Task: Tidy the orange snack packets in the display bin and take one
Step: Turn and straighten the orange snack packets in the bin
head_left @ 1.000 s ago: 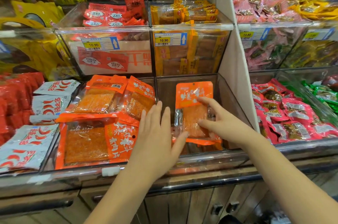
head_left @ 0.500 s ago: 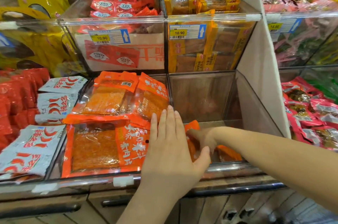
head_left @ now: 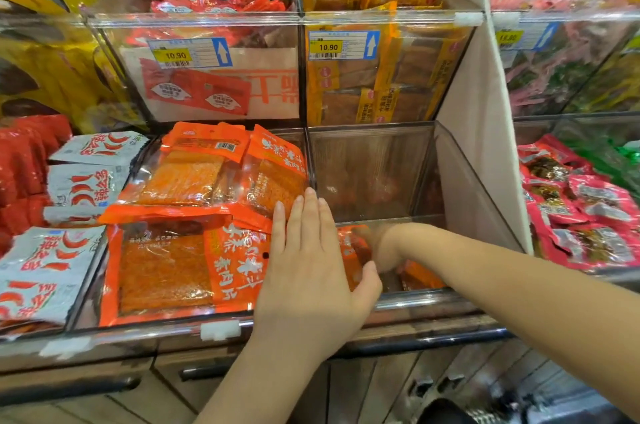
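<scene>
Few orange packets (head_left: 420,276) lie low in the clear bin (head_left: 374,167), around the right hand (head_left: 382,248); hand blurred, grip not discernible. Left hand (head_left: 308,271) flat, fingers straight, over the bin divider. Left of it: neighbouring bin (head_left: 138,328), full of large orange packs (head_left: 166,267).

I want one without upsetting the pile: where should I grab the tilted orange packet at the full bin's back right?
Pinch the printed header of the tilted packet from above; that edge stands free, while its body leans on neighbouring packets.
</scene>
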